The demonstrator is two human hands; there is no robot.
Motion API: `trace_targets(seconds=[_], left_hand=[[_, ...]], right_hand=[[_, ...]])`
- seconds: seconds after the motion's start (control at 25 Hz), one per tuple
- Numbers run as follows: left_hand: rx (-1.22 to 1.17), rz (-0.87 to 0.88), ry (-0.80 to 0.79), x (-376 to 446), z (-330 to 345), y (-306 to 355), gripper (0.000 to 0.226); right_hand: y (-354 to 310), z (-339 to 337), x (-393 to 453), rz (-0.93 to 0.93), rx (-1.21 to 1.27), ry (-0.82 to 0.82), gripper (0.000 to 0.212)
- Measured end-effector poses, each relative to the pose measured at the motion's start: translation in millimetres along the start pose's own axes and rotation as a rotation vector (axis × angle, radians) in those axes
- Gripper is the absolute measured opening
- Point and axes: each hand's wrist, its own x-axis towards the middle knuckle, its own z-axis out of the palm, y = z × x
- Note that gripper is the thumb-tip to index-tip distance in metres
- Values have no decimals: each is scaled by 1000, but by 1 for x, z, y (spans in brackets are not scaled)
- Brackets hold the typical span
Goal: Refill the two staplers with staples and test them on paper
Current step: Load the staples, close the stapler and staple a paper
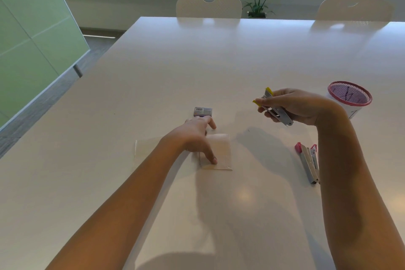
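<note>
Right hand [293, 106]: raised above the white table [219, 61], fingers clamped around the yellow stapler [275, 108], held clear of the surface with its yellow-tipped end pointing away and left, metal body angled down toward the right. Left hand [195, 136]: spread flat, palm down, fingers apart, thumb pressed on the sheet of paper [217, 152], other fingertips reaching the table just in front of the staple box [203, 111]; nothing grasped. Staple box: lying flat on the table just beyond the left hand, barcode side up; contact with the fingertips impossible to confirm. Paper: flat on the table, partly covered by the left hand and forearm. Pink stapler [309, 163]: lying on the table near the right forearm, well apart from the paper, untouched. Pink mesh cup [349, 96]: upright on the table beyond the right wrist.
</note>
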Motion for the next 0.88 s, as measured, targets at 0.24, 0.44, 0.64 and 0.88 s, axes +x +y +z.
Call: trace_targets(seconds=[0.24,0.44,0.64,0.88], left_hand=[[-71,-41,8,2,4,-1,68],[-435,22,87,1,5,-3,51],[-849,69,99,3,2,0,38],[-1115,82,46,7,-3,10,21]], right_hand=[[2,-1,2,-2,-10,-1,27],[5,3,8,5,44,25,21],[1,15,11,-72,151,68,20],[2,24,20,-214,122,95,69]])
